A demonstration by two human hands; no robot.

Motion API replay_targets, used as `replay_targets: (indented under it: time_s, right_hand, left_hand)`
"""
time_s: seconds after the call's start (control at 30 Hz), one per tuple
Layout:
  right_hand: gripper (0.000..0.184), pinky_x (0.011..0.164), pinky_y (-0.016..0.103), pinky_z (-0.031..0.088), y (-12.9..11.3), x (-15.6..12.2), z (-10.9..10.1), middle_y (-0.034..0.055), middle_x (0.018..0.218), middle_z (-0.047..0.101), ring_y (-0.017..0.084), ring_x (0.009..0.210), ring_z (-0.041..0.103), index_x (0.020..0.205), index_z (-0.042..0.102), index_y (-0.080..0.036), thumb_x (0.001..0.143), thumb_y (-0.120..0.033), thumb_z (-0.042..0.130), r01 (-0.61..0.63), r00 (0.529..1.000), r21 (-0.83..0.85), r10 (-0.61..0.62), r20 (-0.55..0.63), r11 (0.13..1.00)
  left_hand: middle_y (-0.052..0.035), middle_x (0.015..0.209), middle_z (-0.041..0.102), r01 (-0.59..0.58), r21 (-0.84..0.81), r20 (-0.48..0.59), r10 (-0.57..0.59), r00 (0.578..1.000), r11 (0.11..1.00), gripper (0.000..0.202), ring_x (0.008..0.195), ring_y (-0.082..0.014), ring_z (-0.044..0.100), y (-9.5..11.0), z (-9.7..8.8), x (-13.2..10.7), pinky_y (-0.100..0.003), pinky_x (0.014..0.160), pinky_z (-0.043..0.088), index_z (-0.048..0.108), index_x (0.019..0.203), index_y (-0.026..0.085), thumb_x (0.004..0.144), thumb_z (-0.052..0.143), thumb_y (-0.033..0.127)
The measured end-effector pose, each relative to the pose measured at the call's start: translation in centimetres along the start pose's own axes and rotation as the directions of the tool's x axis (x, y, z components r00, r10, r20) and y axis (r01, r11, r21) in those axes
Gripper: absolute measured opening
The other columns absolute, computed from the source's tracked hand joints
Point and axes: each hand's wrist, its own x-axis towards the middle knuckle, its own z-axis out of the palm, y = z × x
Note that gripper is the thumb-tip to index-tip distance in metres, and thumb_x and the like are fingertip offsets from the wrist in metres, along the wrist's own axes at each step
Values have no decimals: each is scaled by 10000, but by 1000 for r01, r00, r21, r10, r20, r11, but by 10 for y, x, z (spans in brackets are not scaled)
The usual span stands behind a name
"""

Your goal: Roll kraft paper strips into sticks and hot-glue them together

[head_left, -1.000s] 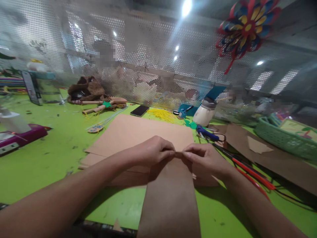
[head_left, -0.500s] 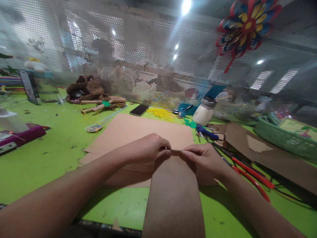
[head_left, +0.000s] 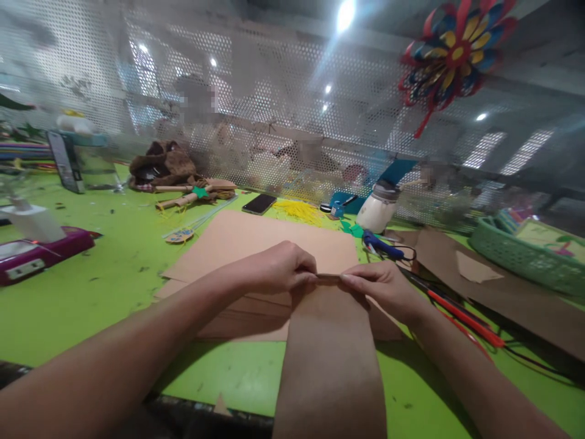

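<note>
A long strip of brown kraft paper (head_left: 333, 360) hangs from my hands towards me, past the table's front edge. Its far end is folded or rolled into a narrow band. My left hand (head_left: 289, 268) pinches the left corner of that band between thumb and fingers. At the right corner, my right hand (head_left: 384, 286) pinches the same band. Underneath lies a stack of lighter brown paper sheets (head_left: 274, 231), partly covered by my forearms and the strip.
Right of the stack are a blue-handled tool (head_left: 384, 246), a red-handled tool (head_left: 466, 317), dark brown card (head_left: 439, 256) and a green basket (head_left: 525, 256). Behind stand a white jar (head_left: 377, 210), a phone (head_left: 259, 204) and yellow strands (head_left: 299, 211). A purple power strip (head_left: 68, 244) lies left.
Both hands and the strip have shifted slightly to the right in view, with the pinch on the folded end kept. More of the red-handled tools is now covered by my right arm.
</note>
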Motion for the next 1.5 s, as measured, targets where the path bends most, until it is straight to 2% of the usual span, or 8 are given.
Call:
replay_targets:
  time_s: [0.2,0.43,0.67,0.9,1.0,1.17,1.4,1.5]
  right_hand:
    - [356,456,236,271,10,3,2,-30,489,431,97,478,375,554,548,-151,796,-411,569,-34,999,13,33,43,999]
    - [178,585,252,417,5,3,2,50,730,644,171,692,554,774,700,-154,796,-277,573,88,996,-151,-88,7,985]
    - [253,515,241,385,9,1,1,29,646,622,155,609,521,724,721,-148,802,-332,566,82,996,-203,-86,-11,976]
    - [247,484,233,359,7,2,4,16,590,581,133,558,482,676,701,-141,764,-350,603,16,997,-136,-26,-73,991]
    - [275,466,237,345,4,2,6,4,540,548,121,512,454,636,677,-136,719,-396,642,-43,986,-36,37,-161,998]
    - [301,451,234,307,5,3,4,-16,526,481,114,509,410,624,649,-149,715,-436,643,-66,984,46,73,-164,997]
    - [283,421,222,267,15,7,11,-46,490,432,91,454,343,680,660,-144,745,-416,619,-106,982,69,115,-151,992]
    - [267,469,221,333,11,6,21,-17,559,527,108,514,429,721,678,-138,765,-392,610,-72,986,55,79,-148,996]
  left_hand:
    - [13,540,594,113,-191,62,-103,993,975,173,490,-89,528,-11,2,0,-175,491,368,658,737,139,782,515,226]
    - [9,584,639,61,-102,22,-59,998,993,154,525,-89,548,2,0,-1,-181,532,373,654,738,145,789,518,197]
    - [4,619,652,12,-25,-7,-12,1000,1000,170,542,-84,553,2,-5,-2,-183,550,373,669,742,153,802,513,180]
    - [6,615,637,6,-71,14,-5,1000,997,162,552,-80,555,-2,-13,-5,-173,542,380,657,705,150,782,514,146]
    - [4,597,625,49,-183,70,-37,997,982,152,516,-77,540,-3,-15,-5,-173,525,394,642,720,136,792,513,169]
    - [13,570,606,96,-278,129,-62,990,956,125,492,-78,535,-11,-17,-4,-179,519,412,612,794,129,808,509,198]
    - [-22,701,661,106,-66,36,-104,994,992,210,624,-117,556,-13,-8,0,-197,547,370,666,799,138,776,532,298]
    - [-37,723,666,89,-55,-17,-90,996,995,330,623,-126,546,-7,2,2,-204,529,352,683,827,137,788,517,420]
